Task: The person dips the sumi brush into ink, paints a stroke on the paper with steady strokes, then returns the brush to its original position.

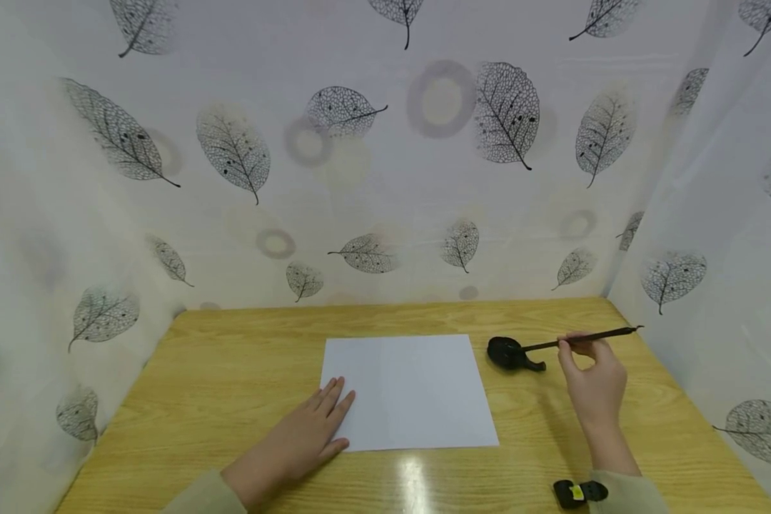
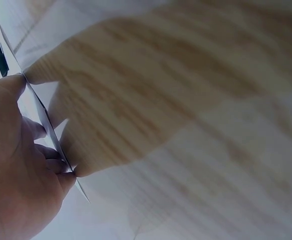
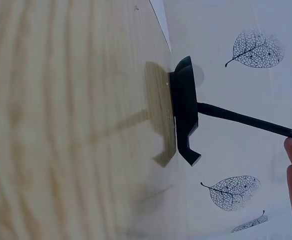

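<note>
A white sheet of paper (image 1: 417, 392) lies on the table, and my left hand (image 1: 298, 435) rests on its left edge with fingers spread. In the left wrist view the thumb and fingertips of that hand (image 2: 15, 160) touch the sheet, seen nearly edge-on. My right hand (image 1: 596, 382) pinches a dark ink brush (image 1: 542, 345) by its handle. The brush slants down to the left into a black inkstone (image 1: 504, 353) with a curved tail. From the right wrist, the brush (image 3: 246, 120) meets the inkstone (image 3: 185, 97); its bristles are hidden inside.
The wood-grain table (image 1: 231, 371) is shiny and reflects light near its front. Pale leaf-print curtains (image 1: 373, 185) stand along its back and both sides. A black strap with a yellow patch (image 1: 578, 492) sits at the right wrist.
</note>
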Demonstrator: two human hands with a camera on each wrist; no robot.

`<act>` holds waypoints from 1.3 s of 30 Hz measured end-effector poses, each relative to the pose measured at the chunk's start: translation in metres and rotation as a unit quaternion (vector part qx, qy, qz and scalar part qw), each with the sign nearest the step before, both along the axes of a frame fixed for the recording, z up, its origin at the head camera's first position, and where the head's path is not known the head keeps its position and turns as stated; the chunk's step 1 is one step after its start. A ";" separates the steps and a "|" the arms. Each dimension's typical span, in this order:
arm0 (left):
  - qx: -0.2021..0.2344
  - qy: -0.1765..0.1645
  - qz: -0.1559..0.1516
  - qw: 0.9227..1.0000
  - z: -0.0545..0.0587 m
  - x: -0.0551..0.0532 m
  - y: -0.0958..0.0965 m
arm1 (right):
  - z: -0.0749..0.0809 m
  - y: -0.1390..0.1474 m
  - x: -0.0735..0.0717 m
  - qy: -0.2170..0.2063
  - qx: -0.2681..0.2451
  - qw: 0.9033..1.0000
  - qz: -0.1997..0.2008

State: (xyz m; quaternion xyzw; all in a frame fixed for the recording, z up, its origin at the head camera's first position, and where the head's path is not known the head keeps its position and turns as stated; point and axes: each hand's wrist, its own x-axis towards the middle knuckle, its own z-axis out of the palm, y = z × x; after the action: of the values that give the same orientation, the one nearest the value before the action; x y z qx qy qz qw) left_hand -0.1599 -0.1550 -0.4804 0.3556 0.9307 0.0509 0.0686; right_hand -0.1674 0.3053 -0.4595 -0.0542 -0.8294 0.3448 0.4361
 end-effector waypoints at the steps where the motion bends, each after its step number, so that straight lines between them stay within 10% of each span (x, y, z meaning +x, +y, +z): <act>1: 0.000 0.001 0.000 1.000 0.000 0.000 0.000 | 0.001 0.000 0.000 0.007 -0.001 1.000 0.002; 12: -0.001 0.002 0.000 1.000 0.000 -0.002 0.001 | 0.010 -0.004 0.008 0.075 -0.033 0.997 0.007; 39: 0.001 -0.008 0.002 1.000 0.001 0.000 0.002 | 0.009 0.005 0.015 0.070 -0.077 0.995 -0.012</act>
State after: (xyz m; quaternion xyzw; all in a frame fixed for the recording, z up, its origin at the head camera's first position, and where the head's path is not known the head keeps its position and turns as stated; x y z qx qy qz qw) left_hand -0.1601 -0.1532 -0.4798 0.3529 0.9310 0.0550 0.0755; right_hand -0.1526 0.3107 -0.4502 -0.0728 -0.7673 0.4052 0.4918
